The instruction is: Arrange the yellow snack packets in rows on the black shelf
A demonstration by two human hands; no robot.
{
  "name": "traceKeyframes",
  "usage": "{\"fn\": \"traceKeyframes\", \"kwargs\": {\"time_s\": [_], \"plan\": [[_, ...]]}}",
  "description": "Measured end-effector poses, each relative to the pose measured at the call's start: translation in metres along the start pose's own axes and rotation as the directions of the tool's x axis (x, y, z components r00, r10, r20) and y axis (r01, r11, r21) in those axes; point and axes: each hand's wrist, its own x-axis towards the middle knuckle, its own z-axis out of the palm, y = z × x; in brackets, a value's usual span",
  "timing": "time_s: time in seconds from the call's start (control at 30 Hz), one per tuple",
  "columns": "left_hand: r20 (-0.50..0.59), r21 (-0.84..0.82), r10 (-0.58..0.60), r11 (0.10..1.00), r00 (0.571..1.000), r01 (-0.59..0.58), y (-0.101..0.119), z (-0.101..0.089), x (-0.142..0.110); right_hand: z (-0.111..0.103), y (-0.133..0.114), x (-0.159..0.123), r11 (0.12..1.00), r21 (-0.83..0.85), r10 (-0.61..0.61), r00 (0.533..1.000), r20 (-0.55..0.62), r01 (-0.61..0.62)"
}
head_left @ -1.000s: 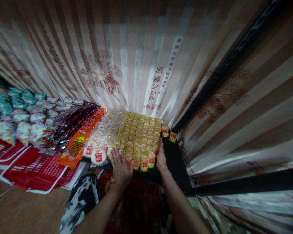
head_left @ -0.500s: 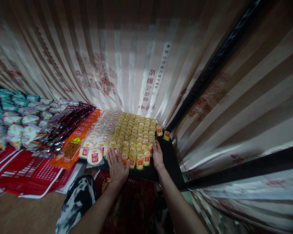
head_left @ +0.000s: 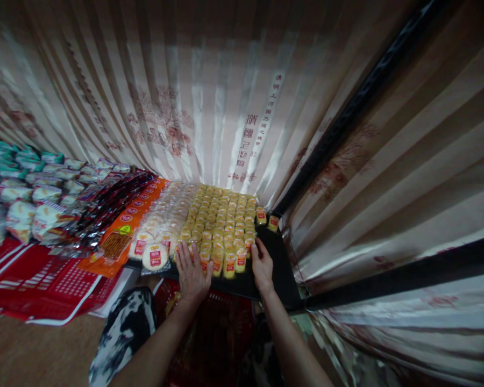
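Rows of small yellow wrapped snack packs with red labels stand on a black shelf board. My left hand lies with its fingers spread against the front left packs, holding none of them. At the right side of the rows is my right hand, its fingers slightly bent and apart beside the end pack; whether they touch it is hard to tell. Two separate yellow packs stand behind it at the back right. Left of the rows are clear-wrapped round white crackers with red labels.
Further left lie an orange snack bag, dark shiny packets and white snack bags. Red baskets with white handles stand below. Pleated curtains hang behind and at the right, where a black frame post rises.
My right hand has drawn slightly back toward me, and its fingers have bent more. My left hand stays spread against the front packs. The view has shifted a little.
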Motion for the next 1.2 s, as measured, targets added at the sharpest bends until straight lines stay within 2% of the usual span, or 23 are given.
{"fn": "traceKeyframes", "kwargs": {"time_s": [0.17, 0.43, 0.6, 0.9, 1.03, 1.2], "plan": [[0.006, 0.026, -0.002, 1.000, 1.000, 0.002, 0.000, 0.000, -0.001, 0.003, -0.001, -0.003, 0.998, -0.050, -0.048, 0.999, 0.024, 0.049], [-0.005, -0.013, -0.003, 1.000, 1.000, 0.003, 0.000, 0.000, 0.000, 0.003, 0.002, 0.000, 0.998, -0.057, -0.028, 1.000, -0.009, 0.028], [-0.010, -0.010, 0.003, 1.000, 1.000, -0.003, 0.000, 0.000, 0.000, -0.001, 0.006, 0.001, 0.993, -0.120, -0.013, 0.999, -0.031, 0.009], [-0.029, -0.010, 0.026, 1.000, 0.999, -0.026, 0.000, -0.003, 0.001, 0.009, -0.007, 0.000, 1.000, -0.022, 0.003, 0.999, -0.041, -0.004], [-0.051, -0.024, 0.038, 0.999, 0.998, -0.040, -0.001, -0.002, 0.001, 0.008, -0.004, -0.001, 0.999, 0.022, 0.032, 0.999, -0.038, -0.031], [-0.052, -0.039, 0.041, 0.998, 0.998, -0.043, -0.002, -0.003, 0.001, 0.006, 0.004, 0.000, 0.999, -0.004, 0.035, 0.999, -0.039, -0.035]]}}
